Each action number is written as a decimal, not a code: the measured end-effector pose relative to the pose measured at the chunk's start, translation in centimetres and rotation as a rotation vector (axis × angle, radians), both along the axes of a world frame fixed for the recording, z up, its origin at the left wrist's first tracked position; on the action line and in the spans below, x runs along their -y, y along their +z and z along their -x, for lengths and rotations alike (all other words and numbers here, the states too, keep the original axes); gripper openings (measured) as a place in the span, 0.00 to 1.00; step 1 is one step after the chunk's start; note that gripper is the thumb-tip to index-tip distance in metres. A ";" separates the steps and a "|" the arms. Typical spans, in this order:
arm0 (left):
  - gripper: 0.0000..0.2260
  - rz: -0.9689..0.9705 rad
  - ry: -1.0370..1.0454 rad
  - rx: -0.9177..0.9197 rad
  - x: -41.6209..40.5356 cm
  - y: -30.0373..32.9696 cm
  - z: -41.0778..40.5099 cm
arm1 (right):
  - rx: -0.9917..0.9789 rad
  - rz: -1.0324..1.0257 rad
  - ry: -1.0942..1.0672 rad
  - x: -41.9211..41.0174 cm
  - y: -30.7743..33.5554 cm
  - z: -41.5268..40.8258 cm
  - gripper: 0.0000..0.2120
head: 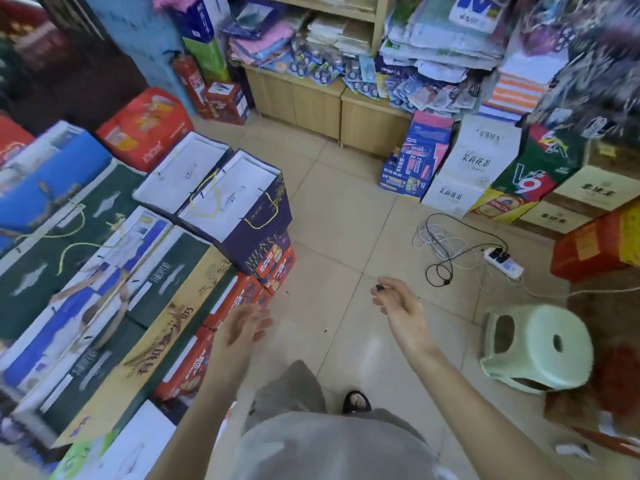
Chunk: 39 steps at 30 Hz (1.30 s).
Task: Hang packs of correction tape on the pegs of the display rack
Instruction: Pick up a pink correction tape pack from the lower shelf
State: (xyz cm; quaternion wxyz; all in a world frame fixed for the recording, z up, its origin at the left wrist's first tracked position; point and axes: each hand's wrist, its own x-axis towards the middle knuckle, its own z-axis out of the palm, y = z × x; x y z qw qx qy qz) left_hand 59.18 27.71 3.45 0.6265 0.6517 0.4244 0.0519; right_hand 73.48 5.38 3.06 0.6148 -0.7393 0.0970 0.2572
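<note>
Both hands hang over the floor point(346, 220): left hand point(244, 325) spread, holding nothing; right hand point(398, 299) pinching a small dark object point(379, 288).

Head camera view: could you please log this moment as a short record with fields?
setting: shop floor, stacked cartons at the left
left hand: open, holds nothing
right hand: fingers loosely curled; small dark thing at the fingertips, unclear
stool: pale green, on its side at the right
power strip: on the tiles, cables attached
correction tape packs: none in the hands
</note>
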 end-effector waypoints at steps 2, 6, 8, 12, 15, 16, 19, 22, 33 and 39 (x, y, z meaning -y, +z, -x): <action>0.07 -0.024 0.001 -0.006 -1.8 -0.1 -2.8 | 0.021 0.006 0.018 -1.5 -0.1 -3.8 0.10; 0.07 -0.043 0.023 0.024 -6.3 -0.5 -9.4 | 0.028 0.024 0.053 -5.4 -0.2 -10.7 0.20; 0.06 0.006 0.045 0.046 -8.6 -0.5 -13.5 | 0.040 0.027 0.037 -7.6 -0.6 -13.8 0.20; 0.05 0.056 -0.007 0.049 -13.6 -0.8 -21.8 | 0.020 0.031 -0.024 -11.7 -1.0 -19.2 0.21; 0.04 0.041 -0.047 0.049 -16.8 0.2 -28.1 | -0.005 0.049 -0.050 -13.6 -1.0 -22.9 0.25; 0.03 0.026 -0.065 0.058 -17.6 0.5 -30.1 | -0.011 0.052 -0.055 -14.0 -1.1 -24.2 0.25; 0.06 0.016 -0.087 0.097 -19.4 1.5 -35.7 | -0.013 0.039 -0.096 -15.0 -1.2 -28.5 0.19; 0.02 0.029 -0.087 0.097 -21.1 1.4 -40.8 | -0.021 0.018 -0.124 -15.9 -1.6 -33.5 0.10; 0.06 -0.009 0.055 0.060 -22.4 -1.2 -57.4 | 0.048 0.017 -0.003 -19.9 -2.9 -56.8 0.11; 0.08 -0.014 0.085 0.069 -23.7 -1.1 -64.5 | 0.090 0.036 0.102 -23.8 -2.2 -67.8 0.08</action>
